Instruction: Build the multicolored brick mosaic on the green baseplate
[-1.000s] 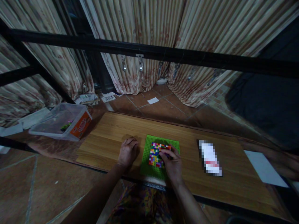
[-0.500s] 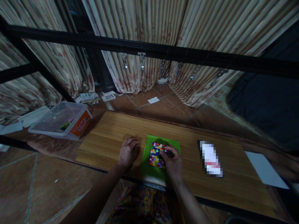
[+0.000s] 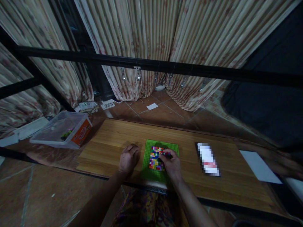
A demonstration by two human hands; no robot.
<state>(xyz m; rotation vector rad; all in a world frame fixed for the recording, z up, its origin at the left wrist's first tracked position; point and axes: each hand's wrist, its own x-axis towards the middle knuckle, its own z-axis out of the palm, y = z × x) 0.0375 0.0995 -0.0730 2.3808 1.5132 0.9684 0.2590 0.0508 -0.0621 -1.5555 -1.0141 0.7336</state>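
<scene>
A green studded baseplate (image 3: 147, 153) lies on the wooden tabletop in front of me. On its middle is a dense patch of small multicoloured building bricks (image 3: 155, 157). My right hand (image 3: 172, 162) is over the right side of this patch, thumb and fingertips bent together in a pinch at the bricks. Whatever is between those fingertips is hidden. To the left of the baseplate, my left hand (image 3: 128, 158) rests on the tabletop, apart from the plate, with its fingers curled in. The inside of that hand does not show.
A phone (image 3: 208, 159) with a blurred-out screen lies right of the baseplate on the wooden table (image 3: 106, 142). Beyond it is a white sheet (image 3: 259, 166). A clear plastic bin (image 3: 63, 129) with some bricks stands at the left. A black metal bar (image 3: 151, 64) crosses in front of striped curtains.
The view has tilted and shifted slightly, so the table things sit a little further left. My right hand stays at the bricks and my left hand stays beside the baseplate.
</scene>
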